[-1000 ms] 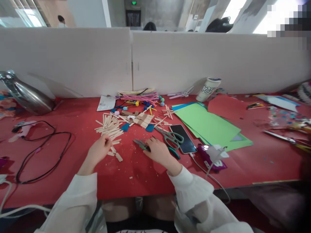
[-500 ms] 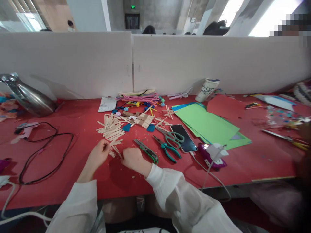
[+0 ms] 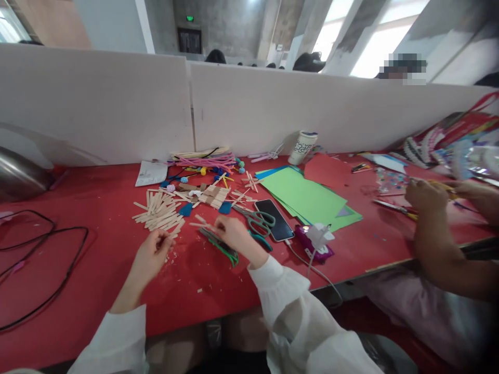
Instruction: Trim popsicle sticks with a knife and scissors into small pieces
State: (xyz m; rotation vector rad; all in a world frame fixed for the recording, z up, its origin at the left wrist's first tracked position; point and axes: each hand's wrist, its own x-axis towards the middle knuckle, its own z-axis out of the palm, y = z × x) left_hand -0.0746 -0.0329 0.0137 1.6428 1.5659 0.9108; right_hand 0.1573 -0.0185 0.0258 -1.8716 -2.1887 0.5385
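My left hand (image 3: 153, 250) is closed in a pinch on a wooden craft stick (image 3: 178, 228), beside the loose pile of craft sticks (image 3: 156, 210). To the right, my right hand (image 3: 236, 238) grips a few craft sticks (image 3: 201, 224) that point left from its fingers. It is above a utility knife (image 3: 218, 243) with green on its handle, partly covered by the hand. Pliers with teal handles (image 3: 260, 241) show just beyond the right wrist, mostly hidden. Grey-green scissors (image 3: 262, 223) lie next to a phone (image 3: 276, 222). Small wood scraps are scattered between my hands.
Behind the pile are pink pipe cleaners (image 3: 210, 160) and a bundle of joined sticks (image 3: 214, 195). Green paper sheets (image 3: 304, 192), a purple power strip (image 3: 307, 241) and a paper cup (image 3: 302, 148) stand rightward. A co-worker's hands (image 3: 427, 197) work at far right; a steel jug (image 3: 23, 174) is left.
My right hand has moved away from the left, rising over the utility knife with craft sticks in its fingers. The view has swung right, bringing the co-worker's arms into sight.
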